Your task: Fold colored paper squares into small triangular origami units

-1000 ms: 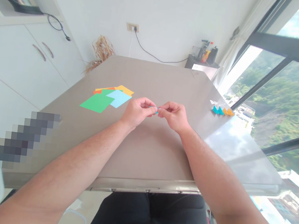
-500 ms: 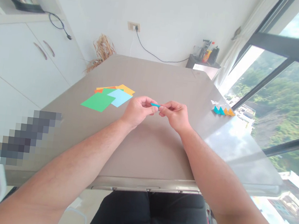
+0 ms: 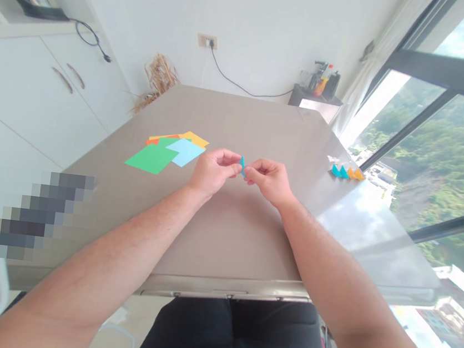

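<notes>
Between my two hands is a small folded piece of blue paper [image 3: 242, 165], standing upright with a pointed tip. My left hand [image 3: 214, 170] pinches its left side between thumb and fingers. From the other side, my right hand [image 3: 270, 178] grips its lower right part with thumb and forefinger. Part of the folded paper is hidden behind the fingertips. Left of my hands lie loose paper sheets: a green sheet [image 3: 152, 157], a light blue sheet [image 3: 185, 152] and a yellow-orange sheet [image 3: 195, 138], overlapping one another.
At the table's right side stand several small folded paper boats, blue ones [image 3: 340, 172] and orange ones [image 3: 356, 175], in a row. The brown table [image 3: 224, 240] reaches toward a wall socket [image 3: 207, 41]. A blurred dark object [image 3: 43, 214] lies at the left edge.
The folded blue paper has turned from lying flat between my fingertips to standing upright with its point up. My hands have barely shifted.
</notes>
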`<state>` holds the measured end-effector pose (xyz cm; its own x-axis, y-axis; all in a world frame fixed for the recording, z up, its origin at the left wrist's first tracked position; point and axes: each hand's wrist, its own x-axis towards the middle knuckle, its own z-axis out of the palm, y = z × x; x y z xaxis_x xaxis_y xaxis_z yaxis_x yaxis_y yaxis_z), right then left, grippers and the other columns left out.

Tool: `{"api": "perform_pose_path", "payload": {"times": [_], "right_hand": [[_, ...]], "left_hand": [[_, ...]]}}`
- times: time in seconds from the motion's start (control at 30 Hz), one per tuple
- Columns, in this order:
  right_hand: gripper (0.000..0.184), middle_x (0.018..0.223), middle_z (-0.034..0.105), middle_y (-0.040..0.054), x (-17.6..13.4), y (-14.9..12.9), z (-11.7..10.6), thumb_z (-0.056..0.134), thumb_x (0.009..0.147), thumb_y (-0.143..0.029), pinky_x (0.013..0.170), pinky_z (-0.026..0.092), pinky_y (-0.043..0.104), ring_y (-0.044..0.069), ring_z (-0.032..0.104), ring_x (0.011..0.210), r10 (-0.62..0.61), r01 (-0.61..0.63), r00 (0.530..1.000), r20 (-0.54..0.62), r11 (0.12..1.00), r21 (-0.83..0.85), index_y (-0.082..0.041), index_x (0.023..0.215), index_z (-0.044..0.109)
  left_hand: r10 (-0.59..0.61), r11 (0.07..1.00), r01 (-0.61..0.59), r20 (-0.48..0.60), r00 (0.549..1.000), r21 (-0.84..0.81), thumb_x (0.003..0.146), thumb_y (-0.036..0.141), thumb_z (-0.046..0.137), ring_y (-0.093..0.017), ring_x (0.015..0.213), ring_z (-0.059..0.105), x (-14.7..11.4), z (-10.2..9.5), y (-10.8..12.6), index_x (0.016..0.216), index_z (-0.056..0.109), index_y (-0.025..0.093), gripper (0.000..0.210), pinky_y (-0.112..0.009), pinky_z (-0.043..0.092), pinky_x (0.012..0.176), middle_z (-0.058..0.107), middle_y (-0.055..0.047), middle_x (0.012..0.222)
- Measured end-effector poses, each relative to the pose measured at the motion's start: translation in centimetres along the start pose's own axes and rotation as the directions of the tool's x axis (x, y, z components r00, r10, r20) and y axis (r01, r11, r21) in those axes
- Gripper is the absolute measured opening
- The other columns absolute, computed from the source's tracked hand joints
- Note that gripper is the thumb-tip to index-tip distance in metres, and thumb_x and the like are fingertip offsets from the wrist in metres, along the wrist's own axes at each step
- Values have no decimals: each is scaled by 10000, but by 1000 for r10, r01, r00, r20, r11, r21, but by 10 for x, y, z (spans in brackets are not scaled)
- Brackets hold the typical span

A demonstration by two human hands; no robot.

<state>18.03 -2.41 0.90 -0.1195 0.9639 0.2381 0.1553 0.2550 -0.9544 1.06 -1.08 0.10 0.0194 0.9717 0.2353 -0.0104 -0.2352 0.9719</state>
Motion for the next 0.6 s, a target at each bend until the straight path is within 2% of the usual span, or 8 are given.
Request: {"api": "perform_pose_path", "payload": {"times": [0.1,0.27,0.43,0.6], "right_hand": [[162,671,695,8,0,-2,2,749,709,-331,619,517,273,126,617,618,23,-23,1000,-8,999,29,-179,718,693],[178,665,691,3,1,-1,1,769,697,-332,607,516,269,120,616,605,51,-50,998,-24,998,38,-176,733,690],[182,669,687,-4,2,1,-1,790,687,-318,602,514,270,122,622,602,55,-54,998,-17,998,45,-179,742,687],[182,689,695,-2,2,3,-2,787,698,-319,609,516,269,124,628,612,47,-47,999,2,999,28,-179,767,694]], "left_hand": [[7,997,-9,29,1000,79,697,312,815,-204,772,713,0,-1,-3,895,766,173,247,-343,579,718,769,-57,835],[110,956,-142,134,985,259,739,372,810,-245,895,744,-1,-4,-4,942,791,193,272,-379,579,850,797,-76,943],[142,944,-190,188,972,271,733,368,820,-244,918,754,-5,-3,-2,1021,785,205,333,-356,589,860,802,-65,993],[190,915,-243,185,964,323,755,369,800,-240,941,750,-7,-2,-1,1040,793,208,328,-353,589,879,797,-64,1040]]}}
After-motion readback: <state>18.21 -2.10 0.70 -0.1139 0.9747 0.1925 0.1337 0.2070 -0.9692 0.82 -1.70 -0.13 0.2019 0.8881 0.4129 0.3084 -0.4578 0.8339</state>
